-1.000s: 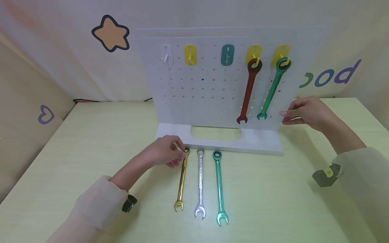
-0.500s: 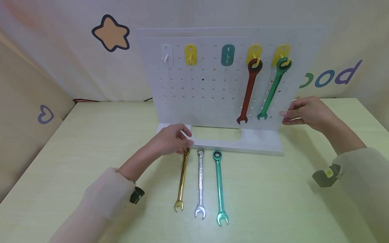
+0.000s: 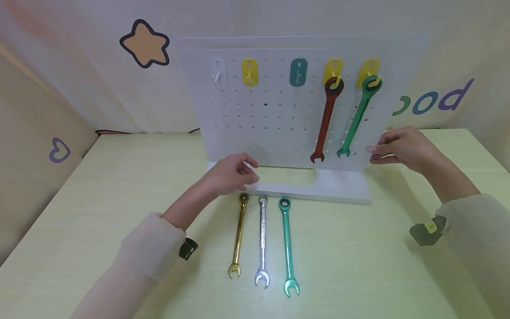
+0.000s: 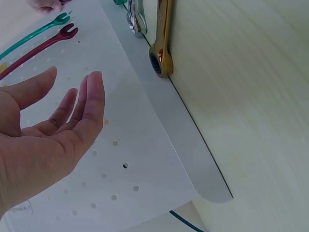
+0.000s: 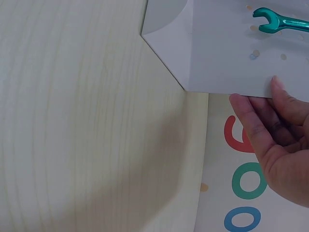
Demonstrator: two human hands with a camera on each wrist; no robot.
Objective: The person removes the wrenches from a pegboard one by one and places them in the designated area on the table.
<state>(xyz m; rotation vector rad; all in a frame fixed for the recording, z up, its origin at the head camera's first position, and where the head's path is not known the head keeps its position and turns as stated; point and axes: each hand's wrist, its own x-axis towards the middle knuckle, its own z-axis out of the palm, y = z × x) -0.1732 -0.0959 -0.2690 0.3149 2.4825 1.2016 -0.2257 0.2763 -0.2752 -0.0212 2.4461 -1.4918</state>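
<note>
The left hand hovers over the gold wrench, fingers relaxed and slightly spread; the right hand pinches the pegboard edge.

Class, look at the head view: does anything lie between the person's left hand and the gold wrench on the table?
Nothing visible does. The left hand hovers open above the pegboard base, just beyond the ring end of the gold wrench. Only bare table and the base edge separate them.

Bright, even light — soft shadows, edges warped.
</note>
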